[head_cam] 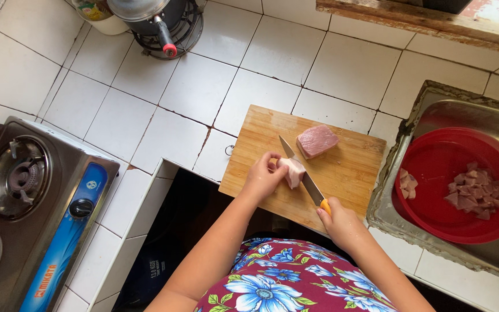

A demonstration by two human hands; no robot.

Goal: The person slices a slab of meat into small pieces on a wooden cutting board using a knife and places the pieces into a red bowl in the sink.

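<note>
Right hand (342,222) fingers grip the knife (301,176), blade pointing up-left; left hand (264,175) fingers hold the meat (293,171) near the board (353,170)'s front edge.

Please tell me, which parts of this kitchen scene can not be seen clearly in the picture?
- Knife handle, head view: almost all covered by the right hand; only an orange bit shows.
- Meat piece: its left side is hidden by the left hand fingers.
- Stove: cut off by the left and bottom edges.
- Pot: cut off by the top edge.
- Sink: right part beyond the frame.
- Cut meat in the red bowl: too small to count.
</note>
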